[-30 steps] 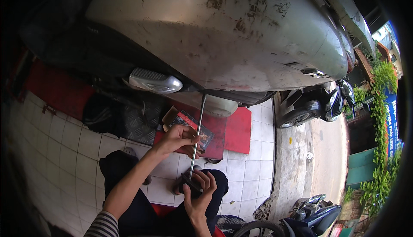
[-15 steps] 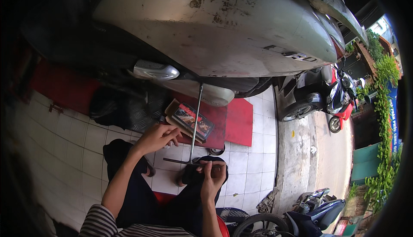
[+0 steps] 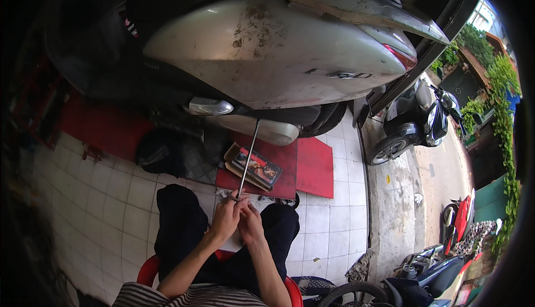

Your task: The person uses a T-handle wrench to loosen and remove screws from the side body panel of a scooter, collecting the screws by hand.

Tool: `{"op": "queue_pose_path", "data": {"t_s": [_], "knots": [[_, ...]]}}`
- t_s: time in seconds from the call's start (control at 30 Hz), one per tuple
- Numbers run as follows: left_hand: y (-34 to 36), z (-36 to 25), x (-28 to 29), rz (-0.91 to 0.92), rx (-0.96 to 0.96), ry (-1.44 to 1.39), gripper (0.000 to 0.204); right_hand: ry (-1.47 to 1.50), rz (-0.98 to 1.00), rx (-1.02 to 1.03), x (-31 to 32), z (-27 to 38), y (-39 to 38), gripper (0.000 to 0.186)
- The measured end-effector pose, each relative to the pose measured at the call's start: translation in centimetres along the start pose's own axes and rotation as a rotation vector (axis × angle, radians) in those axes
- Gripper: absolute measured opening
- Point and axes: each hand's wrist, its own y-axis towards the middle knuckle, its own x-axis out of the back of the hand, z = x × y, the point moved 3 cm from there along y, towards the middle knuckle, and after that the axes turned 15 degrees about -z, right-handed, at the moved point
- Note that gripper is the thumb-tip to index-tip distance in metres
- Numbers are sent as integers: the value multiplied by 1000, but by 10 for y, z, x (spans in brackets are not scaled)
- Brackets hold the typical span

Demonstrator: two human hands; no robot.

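A long metal wrench [image 3: 249, 154] rises from my hands to the lower edge of a scuffed silver scooter body [image 3: 267, 73], near its footrest [image 3: 210, 107] and pale lower cover [image 3: 278, 132]. My left hand [image 3: 227, 218] is closed around the tool's lower end. My right hand [image 3: 251, 224] is pressed close beside it, fingers curled on the same end, partly hidden by the left. Both hands are between my dark-clad knees. Behind the rod a printed tool box [image 3: 262, 171] lies on a board.
A red lift platform [image 3: 315, 170] is under the scooter. I sit on a red stool [image 3: 147, 272] on white tiles [image 3: 122, 218]. Parked motorbikes [image 3: 401, 134] [image 3: 423, 284] flank the pavement at right, with a person on a red scooter [image 3: 462, 223] on the road.
My hands have come together on the wrench's lower end, which now leans further left. The view has shifted. The red scooter has moved down the frame along the road.
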Motion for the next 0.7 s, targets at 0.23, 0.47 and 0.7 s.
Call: {"op": "queue_pose_path", "data": {"t_s": [0.23, 0.47, 0.7], "knots": [[-1, -4, 2, 5, -130, 83, 26, -969, -91, 996, -3, 62, -53, 39], [11, -36, 7, 22, -492, 342, 31, -1175, 29, 1440, -72, 108, -97, 28], [29, -76, 37, -443, -625, 406, 55, -298, 11, 810, -14, 84, -49, 7]]}}
